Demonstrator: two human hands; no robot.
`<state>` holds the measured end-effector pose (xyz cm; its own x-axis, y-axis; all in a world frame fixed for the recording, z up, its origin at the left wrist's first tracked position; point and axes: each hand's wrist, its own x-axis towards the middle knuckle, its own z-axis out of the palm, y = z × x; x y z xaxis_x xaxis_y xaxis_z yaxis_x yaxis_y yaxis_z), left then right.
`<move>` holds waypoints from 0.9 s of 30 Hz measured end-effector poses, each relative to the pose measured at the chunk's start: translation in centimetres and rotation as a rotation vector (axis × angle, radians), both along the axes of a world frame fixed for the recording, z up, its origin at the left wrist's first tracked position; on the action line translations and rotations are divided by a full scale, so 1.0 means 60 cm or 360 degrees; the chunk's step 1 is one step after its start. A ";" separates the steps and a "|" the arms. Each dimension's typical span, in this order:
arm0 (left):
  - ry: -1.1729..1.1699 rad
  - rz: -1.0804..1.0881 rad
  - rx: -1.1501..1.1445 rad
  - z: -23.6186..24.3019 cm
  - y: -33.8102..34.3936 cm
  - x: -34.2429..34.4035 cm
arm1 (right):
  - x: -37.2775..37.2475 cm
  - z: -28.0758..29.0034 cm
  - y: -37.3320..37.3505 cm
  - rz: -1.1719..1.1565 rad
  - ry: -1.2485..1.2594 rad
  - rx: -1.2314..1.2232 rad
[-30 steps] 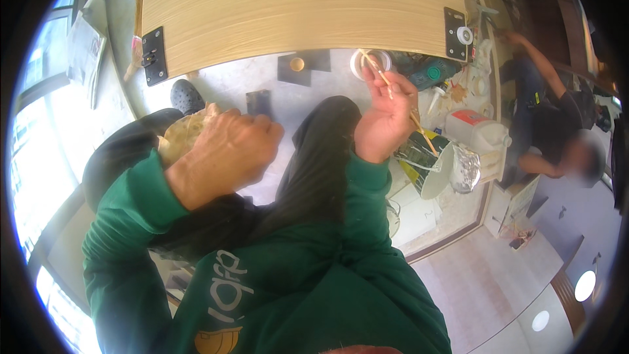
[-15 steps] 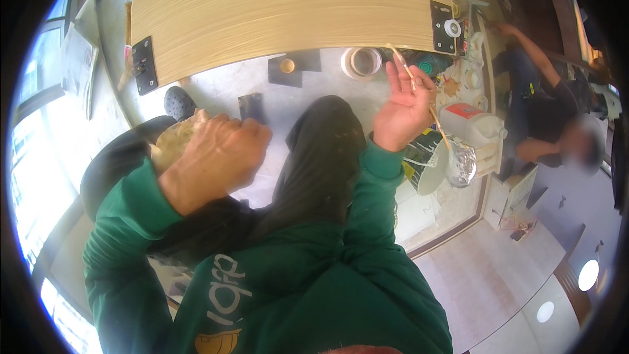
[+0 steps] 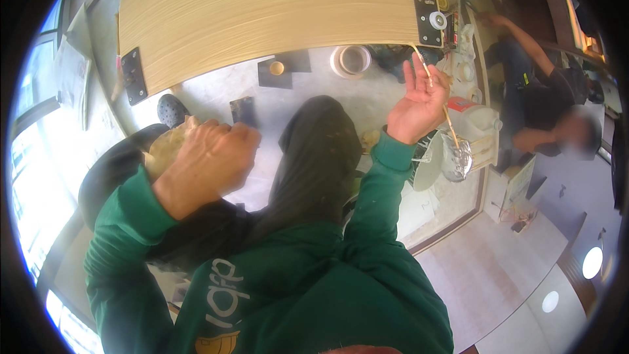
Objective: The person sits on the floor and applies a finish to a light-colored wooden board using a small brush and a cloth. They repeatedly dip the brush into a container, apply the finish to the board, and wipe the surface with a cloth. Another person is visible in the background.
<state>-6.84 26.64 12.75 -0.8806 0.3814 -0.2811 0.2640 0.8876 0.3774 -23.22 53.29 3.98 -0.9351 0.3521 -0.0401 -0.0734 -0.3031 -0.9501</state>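
My left hand [image 3: 206, 157] is closed around a crumpled tan rag [image 3: 164, 149], held over my left knee. My right hand [image 3: 419, 101] is raised to the right, fingers partly spread, with a thin pale wooden stick [image 3: 449, 121] pinched against the thumb; the stick runs from the corner of the wooden panel down past my wrist. A large light wooden panel [image 3: 275, 13] lies flat in front of me, with black metal brackets [image 3: 133, 75] at its near corners. My dark trouser leg [image 3: 314, 157] stretches toward it.
A white roll of tape [image 3: 352, 59] and a small round cap [image 3: 277, 67] lie on the grey floor by the panel's edge. A foil-lined dish [image 3: 457, 157] and white containers [image 3: 478, 121] crowd the right. Another person [image 3: 544, 101] crouches at far right.
My right hand has moved to the right and slightly up with the stick, away from the tape roll. My left hand stays over the knee with the rag.
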 end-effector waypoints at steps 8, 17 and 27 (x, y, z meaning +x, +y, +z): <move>-0.0037 0.0010 -0.0046 0.001 0.005 -0.001 | 0.034 0.009 0.007 -0.0076 0.0138 0.0012; -0.0040 0.0013 -0.0027 0.001 0.003 -0.001 | 0.018 -0.001 0.004 -0.0039 0.0076 0.0040; -0.0083 0.0005 -0.0094 0.006 0.002 -0.002 | 0.008 0.006 0.036 -0.0126 0.0075 -0.0093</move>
<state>-6.94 26.76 13.12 -0.8655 0.3598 -0.3485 0.2424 0.9097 0.3372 -22.74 55.45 4.37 -0.9059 0.4231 -0.0197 -0.1431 -0.3495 -0.9259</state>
